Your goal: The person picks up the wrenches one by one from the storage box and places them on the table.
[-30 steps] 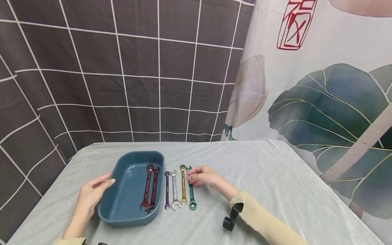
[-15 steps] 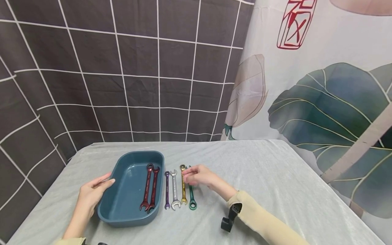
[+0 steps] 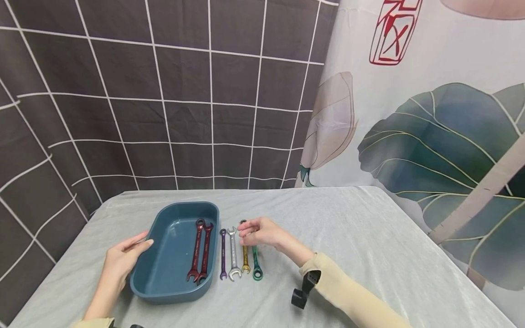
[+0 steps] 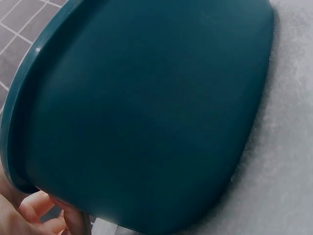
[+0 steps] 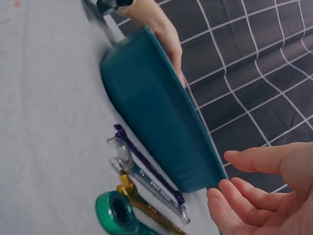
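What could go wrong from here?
1. The right hand may nudge a neighbor: the gold wrench lies close between the silver wrench and green wrench.
2. A mis-aimed grasp is possible: in the head view that hand hides the green wrench's upper end.
3. If the left hand pulls the blue tub's rim, the two red wrenches inside might slide.

A gridded curtain (image 3: 172, 114) and leaf-print curtain (image 3: 426, 136) bordering a cloth-covered table (image 3: 336, 218) suggest a makeshift booth.
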The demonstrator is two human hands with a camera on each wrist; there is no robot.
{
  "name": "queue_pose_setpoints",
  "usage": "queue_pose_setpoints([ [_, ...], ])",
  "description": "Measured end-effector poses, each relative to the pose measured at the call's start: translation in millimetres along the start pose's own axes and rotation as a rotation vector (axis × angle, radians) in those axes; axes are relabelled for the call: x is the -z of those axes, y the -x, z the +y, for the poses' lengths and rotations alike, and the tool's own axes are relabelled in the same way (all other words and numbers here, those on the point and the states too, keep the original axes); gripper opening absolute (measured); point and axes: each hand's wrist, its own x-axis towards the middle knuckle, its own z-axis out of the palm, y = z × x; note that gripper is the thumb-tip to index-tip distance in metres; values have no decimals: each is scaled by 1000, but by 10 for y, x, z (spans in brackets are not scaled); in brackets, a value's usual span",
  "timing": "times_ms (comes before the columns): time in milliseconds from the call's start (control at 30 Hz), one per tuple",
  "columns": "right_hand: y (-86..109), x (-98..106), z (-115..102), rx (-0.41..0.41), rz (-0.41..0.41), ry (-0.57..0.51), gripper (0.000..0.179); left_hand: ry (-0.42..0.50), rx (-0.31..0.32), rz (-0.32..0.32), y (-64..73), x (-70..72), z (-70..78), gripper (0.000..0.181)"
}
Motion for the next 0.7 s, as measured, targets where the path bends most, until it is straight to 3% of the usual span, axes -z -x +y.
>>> queue_pose_setpoints([
  [333,6,-25,-193,2,-39,-37,41,19,-7,-9,1,-4,3,62],
  [700,-35,-128,-308,42,-63,21,43,21,5,-3,5,6,10,62],
])
